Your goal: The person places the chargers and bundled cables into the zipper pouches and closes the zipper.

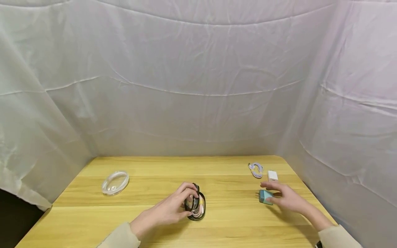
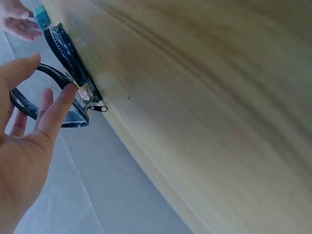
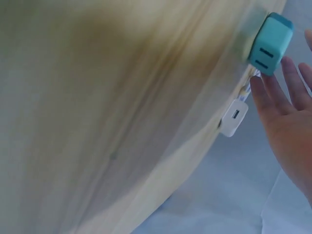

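My left hand is at a small round black-rimmed zippered case in the middle of the table. Its clear lid stands raised, with my fingers curled about the rim; the zipper pull hangs at one side. A coiled pinkish cable lies inside the case, partly hidden by the lid. On the right, my right hand is at a teal charger plug, its metal prongs pointing left. The fingers look loosely extended around the plug, and its two port slots face the right wrist camera.
Behind the right hand lie a white charger plug and a coiled pale purple cable. A clear round container stands on the left of the wooden table. Pale cloth hangs around the back and sides.
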`<action>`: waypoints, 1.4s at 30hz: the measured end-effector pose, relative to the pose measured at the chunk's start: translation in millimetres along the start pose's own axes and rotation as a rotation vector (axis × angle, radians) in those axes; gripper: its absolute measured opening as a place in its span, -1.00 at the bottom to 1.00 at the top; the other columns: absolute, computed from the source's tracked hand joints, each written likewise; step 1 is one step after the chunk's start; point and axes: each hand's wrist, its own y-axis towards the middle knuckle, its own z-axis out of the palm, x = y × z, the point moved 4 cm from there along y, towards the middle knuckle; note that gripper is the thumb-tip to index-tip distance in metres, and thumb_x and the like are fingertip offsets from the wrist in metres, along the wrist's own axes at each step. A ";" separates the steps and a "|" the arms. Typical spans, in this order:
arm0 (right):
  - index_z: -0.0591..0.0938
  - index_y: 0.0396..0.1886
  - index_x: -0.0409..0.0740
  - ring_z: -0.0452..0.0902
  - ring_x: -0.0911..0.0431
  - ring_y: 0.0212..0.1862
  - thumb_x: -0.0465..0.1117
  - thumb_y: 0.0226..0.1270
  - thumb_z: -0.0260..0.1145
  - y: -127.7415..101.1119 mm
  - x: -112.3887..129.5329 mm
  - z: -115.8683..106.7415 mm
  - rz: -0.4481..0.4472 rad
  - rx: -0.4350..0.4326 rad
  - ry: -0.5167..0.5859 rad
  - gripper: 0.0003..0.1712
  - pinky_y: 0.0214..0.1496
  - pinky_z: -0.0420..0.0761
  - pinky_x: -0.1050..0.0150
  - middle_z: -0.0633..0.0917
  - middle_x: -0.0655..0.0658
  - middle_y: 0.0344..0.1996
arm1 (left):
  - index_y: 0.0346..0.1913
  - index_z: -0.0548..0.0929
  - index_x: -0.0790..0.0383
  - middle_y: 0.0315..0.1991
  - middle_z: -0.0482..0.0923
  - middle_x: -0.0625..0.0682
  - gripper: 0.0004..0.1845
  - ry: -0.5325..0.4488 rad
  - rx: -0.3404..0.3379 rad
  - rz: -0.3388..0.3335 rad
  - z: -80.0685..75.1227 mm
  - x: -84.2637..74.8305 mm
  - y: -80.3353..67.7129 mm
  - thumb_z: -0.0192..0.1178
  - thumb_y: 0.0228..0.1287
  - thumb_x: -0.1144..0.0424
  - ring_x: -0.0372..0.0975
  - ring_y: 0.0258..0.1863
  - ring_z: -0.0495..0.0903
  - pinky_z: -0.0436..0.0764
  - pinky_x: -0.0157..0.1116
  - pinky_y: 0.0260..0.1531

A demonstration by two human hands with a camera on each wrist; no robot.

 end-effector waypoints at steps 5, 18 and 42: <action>0.49 0.32 -0.54 0.55 0.18 0.19 -0.35 0.41 0.39 -3.6 -8.9 1.7 0.034 0.066 0.028 -0.43 0.10 0.73 0.14 0.57 -0.51 0.22 | 0.16 0.47 0.22 0.35 0.27 0.12 -0.45 0.009 -0.013 0.022 0.0 -1.1 0.5 0.45 0.16 0.56 -0.24 -0.01 0.59 0.72 -0.37 -0.07; 0.54 0.31 -0.46 0.54 0.20 0.05 -0.45 0.35 0.36 -3.3 -14.2 5.2 0.103 0.109 0.010 -0.47 0.10 0.72 0.07 0.58 -0.45 0.18 | 0.17 0.46 0.23 0.36 0.27 0.11 -0.44 -0.001 -0.007 -0.001 1.1 -1.0 -0.3 0.44 0.17 0.56 -0.26 0.02 0.58 0.72 -0.37 -0.05; 0.55 0.27 -0.51 0.61 0.05 0.00 -0.45 0.28 0.44 2.1 1.2 9.7 0.080 -0.018 -0.088 -0.43 0.05 0.75 0.13 0.59 -0.48 0.17 | 0.17 0.46 0.23 0.35 0.30 0.13 -0.42 0.043 -0.027 0.026 -0.5 -1.1 0.4 0.48 0.13 0.54 -0.18 0.00 0.62 0.71 -0.25 0.04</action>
